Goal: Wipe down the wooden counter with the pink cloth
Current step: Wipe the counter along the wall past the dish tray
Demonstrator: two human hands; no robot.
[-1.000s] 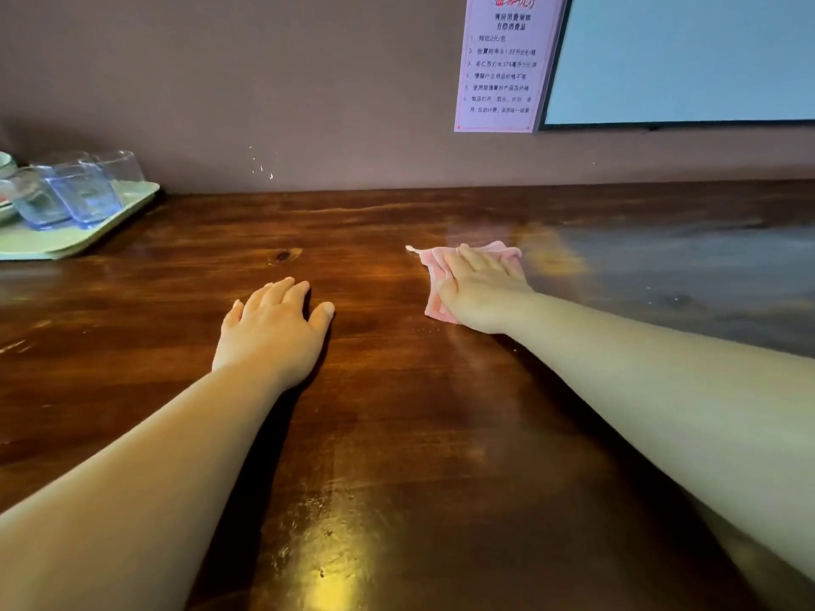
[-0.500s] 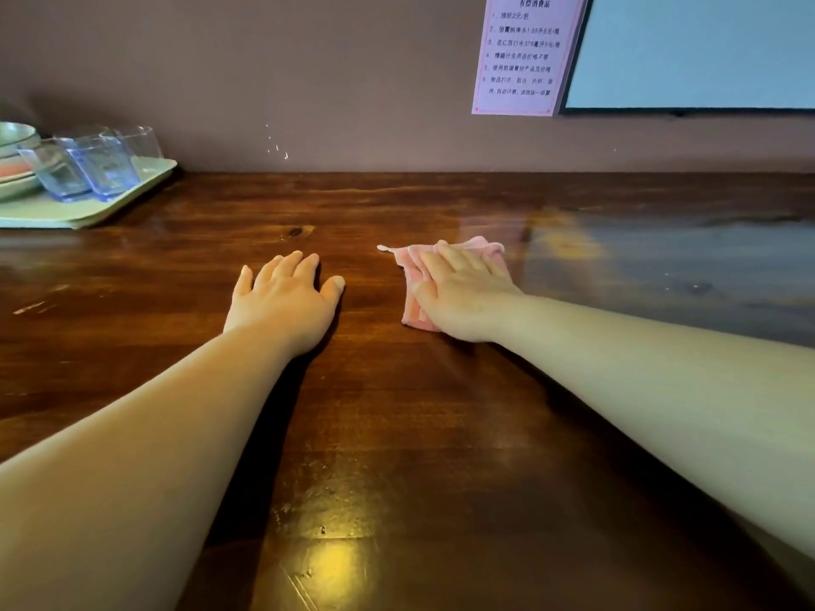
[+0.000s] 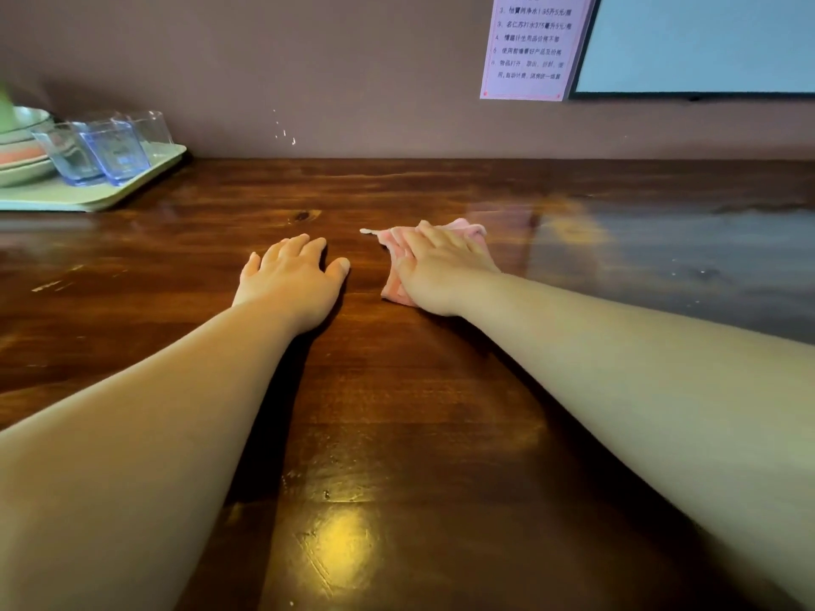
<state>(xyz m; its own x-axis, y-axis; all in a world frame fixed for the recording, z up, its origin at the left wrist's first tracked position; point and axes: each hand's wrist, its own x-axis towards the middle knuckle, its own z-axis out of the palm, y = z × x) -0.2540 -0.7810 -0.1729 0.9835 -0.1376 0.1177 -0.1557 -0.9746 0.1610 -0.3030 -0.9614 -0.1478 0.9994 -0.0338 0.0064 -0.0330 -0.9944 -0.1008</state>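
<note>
A: Where is the pink cloth (image 3: 472, 229)?

B: It lies flat on the wooden counter (image 3: 397, 390), about mid-depth and a little right of centre. The right hand (image 3: 439, 269) covers most of it, palm down, fingers straight and pressing it to the wood; only the far edge, the left edge and a strip by the wrist show.

A: And the left hand (image 3: 293, 280)?

B: It rests palm down on the bare wood just left of the cloth, not touching it, fingers relaxed and holding nothing.

A: What else is there?

B: A pale green tray (image 3: 95, 194) at the far left against the wall carries clear blue-tinted glasses (image 3: 112, 149) and stacked plates (image 3: 22, 154). On the wall at upper right hangs a pink printed notice (image 3: 531, 46), beside a dark-framed light panel (image 3: 701, 41). The counter to the right of the cloth shows a pale sheen.
</note>
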